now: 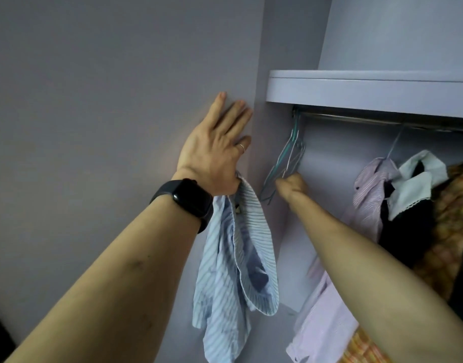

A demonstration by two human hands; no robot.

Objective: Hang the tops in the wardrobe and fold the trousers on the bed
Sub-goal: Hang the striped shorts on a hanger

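Shelf edge hid the top of the rail, which ran off frame to the right. Below the rail's left end, the right hand curled tight around empty hangers, fingertips unseen. Left of the rail, the left hand pressed straight, slightly spread fingers on the side panel. A blue striped shirt hung from under its palm, the grip hidden. Bare rail lay between the hangers and a pink striped shirt.
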